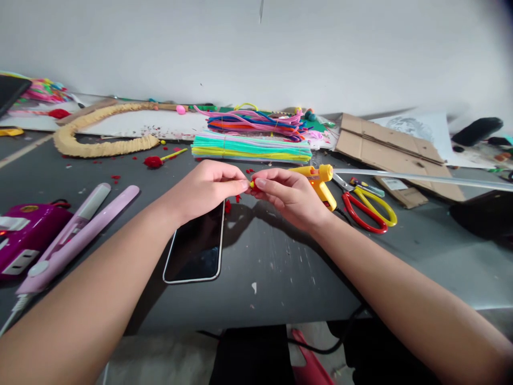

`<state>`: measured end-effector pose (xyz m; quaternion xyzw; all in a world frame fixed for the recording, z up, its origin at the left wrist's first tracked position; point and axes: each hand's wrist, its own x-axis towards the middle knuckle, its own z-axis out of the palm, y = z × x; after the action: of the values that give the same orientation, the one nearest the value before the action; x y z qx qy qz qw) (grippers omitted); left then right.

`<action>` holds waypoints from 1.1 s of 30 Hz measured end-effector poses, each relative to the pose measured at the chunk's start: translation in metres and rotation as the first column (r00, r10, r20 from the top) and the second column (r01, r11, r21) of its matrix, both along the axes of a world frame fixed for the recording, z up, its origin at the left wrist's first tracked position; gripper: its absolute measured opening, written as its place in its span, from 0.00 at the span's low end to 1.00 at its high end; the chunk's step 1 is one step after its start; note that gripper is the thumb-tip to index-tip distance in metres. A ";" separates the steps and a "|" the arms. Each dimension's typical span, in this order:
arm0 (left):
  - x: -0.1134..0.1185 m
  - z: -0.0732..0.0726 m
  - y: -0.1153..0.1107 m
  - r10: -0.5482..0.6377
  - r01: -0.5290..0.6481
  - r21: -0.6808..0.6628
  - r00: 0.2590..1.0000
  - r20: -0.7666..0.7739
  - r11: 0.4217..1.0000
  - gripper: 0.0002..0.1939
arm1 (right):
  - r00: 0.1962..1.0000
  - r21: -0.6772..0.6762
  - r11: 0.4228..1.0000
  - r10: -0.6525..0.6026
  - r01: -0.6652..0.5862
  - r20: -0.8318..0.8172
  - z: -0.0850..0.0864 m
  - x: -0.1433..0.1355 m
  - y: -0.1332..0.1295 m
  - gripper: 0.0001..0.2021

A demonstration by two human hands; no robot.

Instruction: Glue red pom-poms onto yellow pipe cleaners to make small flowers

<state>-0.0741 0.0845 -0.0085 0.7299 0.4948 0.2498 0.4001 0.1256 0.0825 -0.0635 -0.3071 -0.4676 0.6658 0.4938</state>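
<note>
My left hand and my right hand meet fingertip to fingertip above the grey table. Between them they pinch a small yellow piece with a bit of red; most of it is hidden by the fingers. A black phone lies flat under my left wrist. A yellow glue gun with a long clear glue stick lies just behind my right hand.
Red and yellow scissors lie right of the glue gun. Stacks of coloured pipe cleaners sit at the back, cardboard to the right. A pink hair straightener and a magenta device lie left. A tan padded hoop is far left.
</note>
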 end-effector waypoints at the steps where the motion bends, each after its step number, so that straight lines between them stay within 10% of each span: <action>1: 0.000 0.001 0.000 -0.002 0.002 -0.003 1.000 -0.002 1.000 0.11 | 1.000 -0.002 1.000 -0.005 0.005 0.002 0.000 0.000 0.000 0.10; 25: -0.016 0.001 0.001 -0.031 0.000 0.078 0.920 0.390 0.997 0.07 | 0.999 -0.161 0.986 0.038 -0.032 0.033 0.005 0.002 -0.001 0.12; 33: -0.008 -0.013 0.008 0.043 -0.063 0.092 0.978 0.205 0.994 0.24 | 0.998 -0.213 0.976 0.032 -0.042 -0.049 0.001 -0.002 0.001 0.09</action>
<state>-0.0818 0.0921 -0.0217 0.7060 0.4578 0.3574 0.4052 0.1237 0.0832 -0.0630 -0.3347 -0.3875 0.7281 0.4558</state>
